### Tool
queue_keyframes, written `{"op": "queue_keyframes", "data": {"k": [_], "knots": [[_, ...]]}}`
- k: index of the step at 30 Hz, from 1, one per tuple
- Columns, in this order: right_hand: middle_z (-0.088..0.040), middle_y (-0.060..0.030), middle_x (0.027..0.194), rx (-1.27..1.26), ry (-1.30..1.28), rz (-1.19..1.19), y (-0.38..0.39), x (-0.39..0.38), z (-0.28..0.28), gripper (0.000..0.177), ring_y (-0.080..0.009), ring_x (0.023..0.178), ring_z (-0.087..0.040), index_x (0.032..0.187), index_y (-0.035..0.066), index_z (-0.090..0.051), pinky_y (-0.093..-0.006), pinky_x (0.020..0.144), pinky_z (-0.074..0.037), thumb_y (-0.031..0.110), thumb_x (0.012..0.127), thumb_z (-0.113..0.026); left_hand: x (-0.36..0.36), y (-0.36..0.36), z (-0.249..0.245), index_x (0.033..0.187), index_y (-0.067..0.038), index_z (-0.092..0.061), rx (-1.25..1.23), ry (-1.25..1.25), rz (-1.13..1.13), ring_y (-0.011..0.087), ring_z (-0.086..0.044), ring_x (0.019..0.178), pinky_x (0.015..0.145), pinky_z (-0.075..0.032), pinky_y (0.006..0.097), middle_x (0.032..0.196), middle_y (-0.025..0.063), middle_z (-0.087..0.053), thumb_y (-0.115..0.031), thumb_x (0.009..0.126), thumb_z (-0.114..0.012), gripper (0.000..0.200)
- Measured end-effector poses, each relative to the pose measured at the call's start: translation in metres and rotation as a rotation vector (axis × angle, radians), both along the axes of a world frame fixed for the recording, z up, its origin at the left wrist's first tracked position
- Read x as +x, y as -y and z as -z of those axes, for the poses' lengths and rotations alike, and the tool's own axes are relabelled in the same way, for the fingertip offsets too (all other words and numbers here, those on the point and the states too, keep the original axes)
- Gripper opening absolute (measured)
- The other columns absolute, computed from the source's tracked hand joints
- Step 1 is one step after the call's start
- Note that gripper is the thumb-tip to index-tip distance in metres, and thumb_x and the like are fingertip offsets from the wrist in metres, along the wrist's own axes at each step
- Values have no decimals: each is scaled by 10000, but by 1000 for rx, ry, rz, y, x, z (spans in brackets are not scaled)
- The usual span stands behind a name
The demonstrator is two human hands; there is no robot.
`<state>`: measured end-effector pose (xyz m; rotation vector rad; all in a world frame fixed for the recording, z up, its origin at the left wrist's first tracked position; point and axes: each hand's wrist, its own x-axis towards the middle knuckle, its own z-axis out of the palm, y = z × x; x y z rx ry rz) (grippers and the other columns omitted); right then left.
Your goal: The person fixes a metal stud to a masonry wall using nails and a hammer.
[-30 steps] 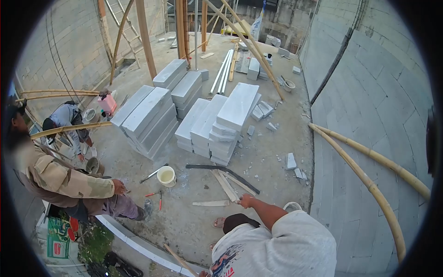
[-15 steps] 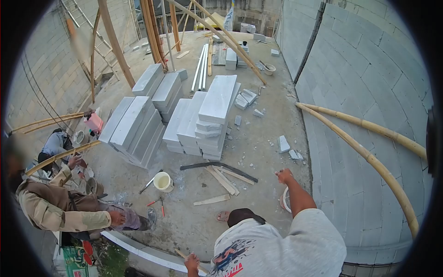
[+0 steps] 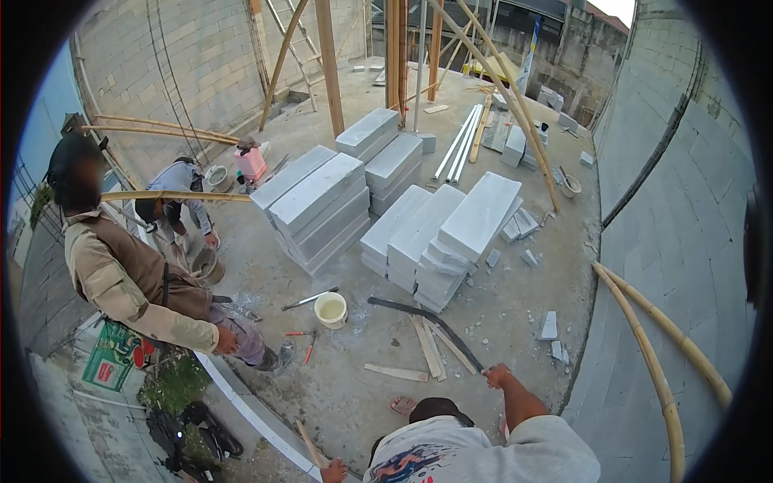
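Note:
At the bottom edge, my left hand [image 3: 333, 472] is closed around a narrow wooden stick [image 3: 307, 443] that points up and to the left. My right hand [image 3: 499, 376] reaches forward with its fingers curled, and I cannot tell what is in them. It overlaps the near end of a long black strip [image 3: 419, 314] lying on the concrete floor. Thin wooden boards [image 3: 431, 348] lie just left of that hand. My grey shirt [image 3: 475, 455] and a sandalled foot [image 3: 403, 405] show below.
Pale block stacks [image 3: 318, 201] stand ahead, beside a white bucket [image 3: 331, 310] and an orange-handled tool [image 3: 310, 346]. One person [image 3: 137, 274] stands at left; another [image 3: 177, 193] bends over behind. Bamboo poles [image 3: 644, 346] lean on the right wall. Broken block pieces [image 3: 549, 325] litter the floor.
The view has swung left and up, showing more of the far wall. The standing person at left is more upright, with a previously raised hand no longer visible. My right hand appears lower in view.

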<state>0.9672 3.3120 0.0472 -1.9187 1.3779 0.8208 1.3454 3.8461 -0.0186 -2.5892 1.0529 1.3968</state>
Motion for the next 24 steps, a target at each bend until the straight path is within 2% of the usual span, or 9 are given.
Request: {"op": "queue_keyframes", "data": {"k": [1,3,5,6,7,10,20,23,24], "knots": [[-727,-63,852,2,2,-29,19,12,1,361,-201,755,-712,983,82,-702,-323,662,-567,393,959,-521,-7,1,-2,1333,-136,-512,-19,-22,-94,322,-592,1077,907,-457,461,1228,141,-602,-397,837,-614,570],[-702,-79,1007,-360,-34,-710,54,36,2,306,-225,967,-679,1130,161,-659,-368,776,-547,335,891,-580,-20,4,-13,1296,-125,-520,-61,-64,-268,307,-594,1034,867,-456,444,1185,132,-603,-380,841,-617,531],[-662,-89,1107,-417,-8,-536,107,52,76,420,-245,1092,-623,1235,230,-599,-395,843,-516,298,821,-617,-23,17,-30,1259,-113,-529,-104,-106,-399,291,-596,991,826,-455,428,1143,123,-603,-363,844,-621,493],[-661,-135,1110,-415,49,-468,122,75,67,385,-281,1064,-629,1174,155,-647,-410,854,-514,354,849,-597,-17,28,-37,1241,-107,-533,-124,-132,-428,284,-597,969,806,-455,420,1122,119,-604,-354,846,-623,474],[-659,-192,1088,-315,190,-9,109,114,-21,420,-350,1043,-623,1101,62,-678,-432,882,-500,402,878,-573,-9,42,-39,1222,-102,-538,-141,-163,-440,276,-597,948,786,-454,412,1100,114,-604,-346,848,-625,455],[-654,-247,1096,-280,380,129,111,175,-74,506,-393,1052,-620,1105,-4,-668,-432,898,-483,441,875,-598,-5,55,-47,1167,-85,-551,-159,-253,-517,253,-600,883,726,-453,387,1037,101,-605,-320,854,-631,400],[-581,-225,1270,-97,454,15,94,190,-34,623,-370,1191,-549,1252,14,-592,-399,1019,-416,488,851,-644,-40,84,-41,983,-27,-594,-327,-458,-1179,176,-609,668,524,-448,305,824,55,-607,-234,873,-651,241],[-682,-148,759,-90,300,298,145,131,-37,715,-229,607,-667,1345,-39,-456,-357,546,-520,425,854,-690,-73,67,-52,927,-10,-607,-391,-474,-1513,153,-612,604,464,-447,280,760,42,-608,-208,879,-657,210],[-654,-155,745,-99,336,478,178,103,-16,773,-217,592,-643,1413,-29,-332,-375,516,-500,379,867,-698,-74,66,-55,924,-12,-606,-402,-461,-1519,145,-609,605,464,-442,275,762,38,-607,-210,874,-660,211]]}}
